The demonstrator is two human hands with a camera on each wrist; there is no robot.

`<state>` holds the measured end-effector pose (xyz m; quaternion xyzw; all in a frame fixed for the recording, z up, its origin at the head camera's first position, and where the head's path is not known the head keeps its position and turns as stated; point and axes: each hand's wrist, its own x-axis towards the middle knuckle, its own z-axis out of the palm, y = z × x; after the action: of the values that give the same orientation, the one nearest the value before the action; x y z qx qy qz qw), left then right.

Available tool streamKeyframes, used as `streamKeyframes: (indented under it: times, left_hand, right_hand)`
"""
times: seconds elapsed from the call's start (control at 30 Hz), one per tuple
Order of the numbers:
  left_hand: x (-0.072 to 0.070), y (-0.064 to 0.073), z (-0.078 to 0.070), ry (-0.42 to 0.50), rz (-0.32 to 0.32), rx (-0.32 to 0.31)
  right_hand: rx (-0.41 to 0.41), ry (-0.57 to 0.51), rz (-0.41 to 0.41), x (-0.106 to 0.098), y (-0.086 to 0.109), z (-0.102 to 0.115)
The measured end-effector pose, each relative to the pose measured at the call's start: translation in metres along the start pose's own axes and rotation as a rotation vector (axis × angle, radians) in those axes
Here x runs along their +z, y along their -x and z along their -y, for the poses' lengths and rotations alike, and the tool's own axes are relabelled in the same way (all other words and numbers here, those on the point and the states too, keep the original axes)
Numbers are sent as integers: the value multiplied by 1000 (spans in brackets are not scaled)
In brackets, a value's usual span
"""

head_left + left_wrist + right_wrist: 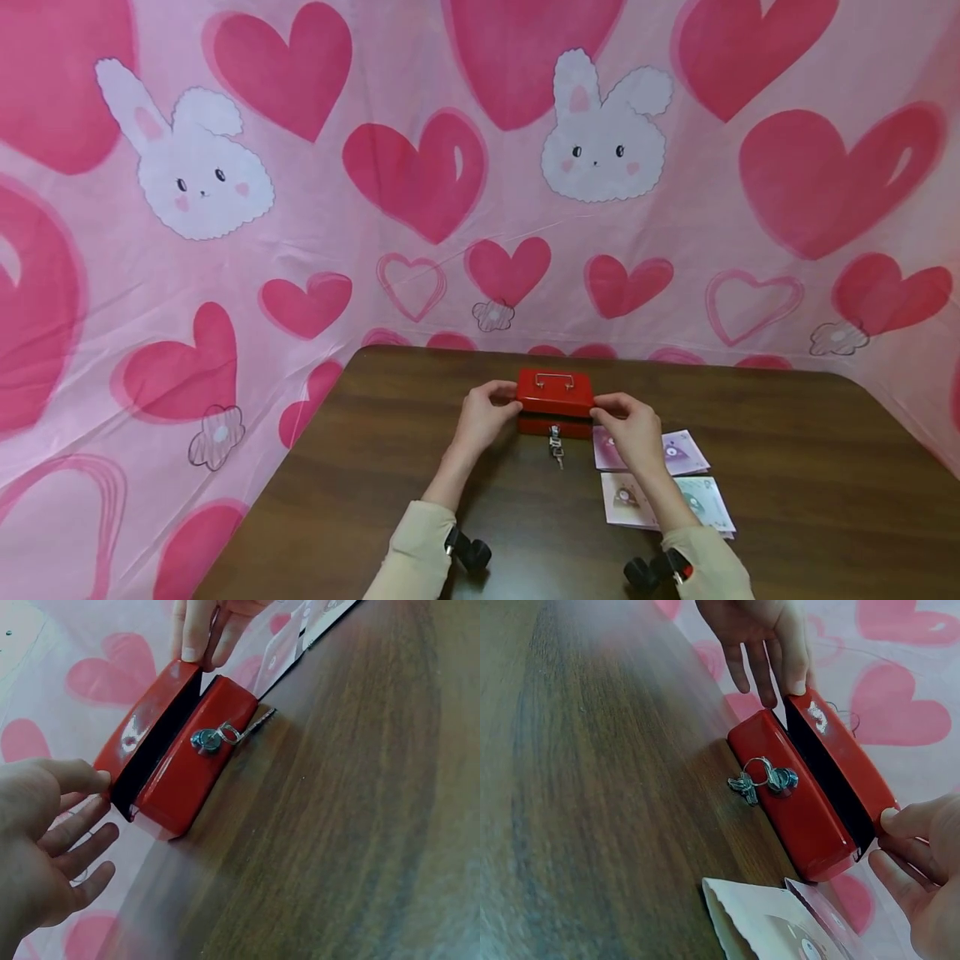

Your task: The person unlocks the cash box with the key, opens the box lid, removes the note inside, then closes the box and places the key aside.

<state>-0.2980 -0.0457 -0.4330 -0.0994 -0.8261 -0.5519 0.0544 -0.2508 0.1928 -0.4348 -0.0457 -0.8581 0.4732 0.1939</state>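
Note:
A small red metal cash box (pixel 572 428) stands on the table, its lid (pixel 142 724) partly raised with a dark gap beneath. My left hand (pixel 480 419) pinches the lid's left end between thumb and fingers. At the opposite end, my right hand (pixel 633 429) holds the lid the same way, thumb on the front corner. A wire handle (pixel 554 381) is on top of the lid. From the front lock hangs a ring with keys (pixel 744 786). The inside of the box is too dark to make out.
Several printed paper cards (pixel 626 497) lie to the right of the box, partly under my right forearm. They rest on a brown wooden table (pixel 360 483). A pink cloth with hearts and rabbits (pixel 603 158) hangs behind and left of the table.

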Motion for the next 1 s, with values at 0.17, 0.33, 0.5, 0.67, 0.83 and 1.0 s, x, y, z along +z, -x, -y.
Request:
streamKeyframes:
  times: [0.17, 0.33, 0.5, 0.67, 0.83, 1.0]
  left_hand:
    - [0, 0, -1, -22, 14, 44]
    - [0, 2, 0, -27, 25, 60]
    - [-1, 5, -3, -51, 32, 83]
    - [-3, 6, -3, -90, 37, 110]
    - [-4, 6, -2, -108, 53, 113]
    - [-4, 7, -1, -137, 62, 104]
  right_hand:
    - [-2, 8, 2, -1, 0, 0]
    - [-9, 19, 8, -1, 1, 0]
    - [-18, 9, 25, -2, 1, 1]
    - [-19, 21, 29, -2, 2, 0]
    - [-16, 32, 30, -2, 3, 0]
    - [-13, 46, 43, -3, 6, 2]
